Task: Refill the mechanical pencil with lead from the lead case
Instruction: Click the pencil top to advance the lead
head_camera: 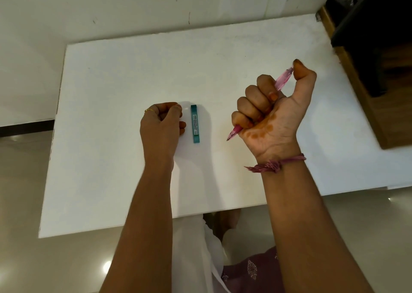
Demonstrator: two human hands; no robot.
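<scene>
A pink translucent mechanical pencil (282,79) is gripped in the fist of my right hand (270,112), raised above the white table. Its tip (231,135) points down and left, and my thumb presses on its top end. A slim teal lead case (195,123) lies flat on the table, lengthwise away from me. My left hand (161,125) rests on the table just left of the case, fingers curled in; nothing shows in it. The hand and the case are close but apart.
The white table (111,148) fills the middle of the view, its front edge near my lap. A dark wooden cabinet (367,92) stands against the table's right side. A pale wall lies behind, and shiny floor tiles show on the left.
</scene>
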